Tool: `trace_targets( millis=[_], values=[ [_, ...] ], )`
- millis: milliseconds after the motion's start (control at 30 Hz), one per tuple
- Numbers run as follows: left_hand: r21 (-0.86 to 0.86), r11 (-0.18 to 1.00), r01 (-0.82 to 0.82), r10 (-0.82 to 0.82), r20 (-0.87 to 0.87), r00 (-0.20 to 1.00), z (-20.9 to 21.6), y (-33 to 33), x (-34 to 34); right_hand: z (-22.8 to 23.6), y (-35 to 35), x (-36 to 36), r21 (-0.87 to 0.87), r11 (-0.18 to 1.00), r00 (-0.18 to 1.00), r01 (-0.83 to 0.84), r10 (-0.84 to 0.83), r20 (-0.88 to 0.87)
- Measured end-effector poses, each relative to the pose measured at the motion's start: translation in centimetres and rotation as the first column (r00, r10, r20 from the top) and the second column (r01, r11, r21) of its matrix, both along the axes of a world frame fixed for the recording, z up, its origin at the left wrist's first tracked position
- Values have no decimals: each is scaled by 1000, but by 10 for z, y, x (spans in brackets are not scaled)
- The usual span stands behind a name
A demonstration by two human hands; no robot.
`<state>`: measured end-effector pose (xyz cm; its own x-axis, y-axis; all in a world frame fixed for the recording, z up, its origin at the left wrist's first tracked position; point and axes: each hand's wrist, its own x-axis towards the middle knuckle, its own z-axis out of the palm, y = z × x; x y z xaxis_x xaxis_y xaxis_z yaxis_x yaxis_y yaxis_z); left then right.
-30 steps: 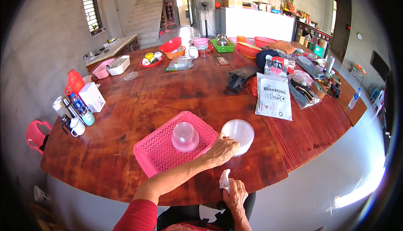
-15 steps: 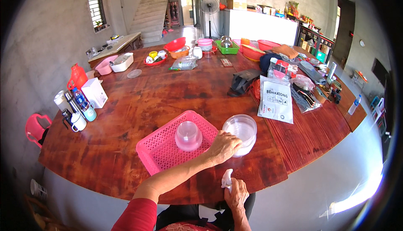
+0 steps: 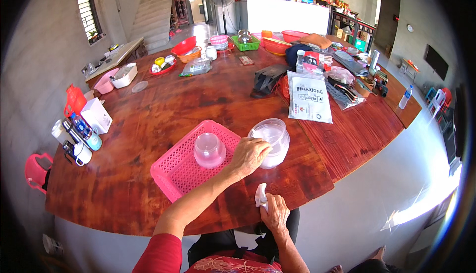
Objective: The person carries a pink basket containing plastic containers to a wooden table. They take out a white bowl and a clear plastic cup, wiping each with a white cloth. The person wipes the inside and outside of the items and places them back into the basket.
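Observation:
My left hand (image 3: 250,155) reaches over the pink perforated basket (image 3: 173,179), its fingers closed on the near-left rim of a clear round plastic bowl (image 3: 271,130). A second rim line shows under it, so it seems stacked in another clear bowl, though the overlap is hard to make out. Another clear rounded bowl (image 3: 209,150) sits inside the basket. Close to the table's front edge, my right hand (image 3: 275,212) is closed around a crumpled white cloth or tissue (image 3: 261,196), part of which sticks up past the fingers.
A white plastic bag (image 3: 310,99) and a heap of bags lie at the right. Flasks, mugs and a white box (image 3: 96,116) stand at the left. Along the far side are coloured basins and a green basket (image 3: 245,44). Another person's feet (image 3: 379,253) show at lower right.
The whole view has shifted, with table items now further left and higher. My left hand keeps its hold on the bowl's rim, and my right hand still grips the white cloth or tissue.

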<state>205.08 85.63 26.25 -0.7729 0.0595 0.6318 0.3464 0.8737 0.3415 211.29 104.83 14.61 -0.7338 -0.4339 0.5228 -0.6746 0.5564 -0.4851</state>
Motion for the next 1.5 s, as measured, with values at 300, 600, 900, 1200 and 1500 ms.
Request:
trace_targets(
  millis=[300, 600, 900, 1200, 1500],
  values=[
    [214, 976, 37, 25, -281, 959, 29, 22, 59, -2, 2, -2, -201, 979, 992, 27, -1, 126],
    [879, 454, 145, -334, 17, 943, -43, 72, 149, 89, 12, 22, -361, 904, 971, -227, 183, -153],
    [974, 215, 71, -651, 89, 754, -73, 69, 155, 88, 6, -6, -510, 859, 811, 52, 261, 523],
    [999, 36, 36, -672, -2, 741, -71, 70, 141, 73, 2, 22, -475, 866, 886, -158, 337, 319],
    [945, 274, 181, -722, 78, 687, -70, 79, 161, 84, 12, 6, -429, 903, 885, -10, 207, 417]
  ],
)
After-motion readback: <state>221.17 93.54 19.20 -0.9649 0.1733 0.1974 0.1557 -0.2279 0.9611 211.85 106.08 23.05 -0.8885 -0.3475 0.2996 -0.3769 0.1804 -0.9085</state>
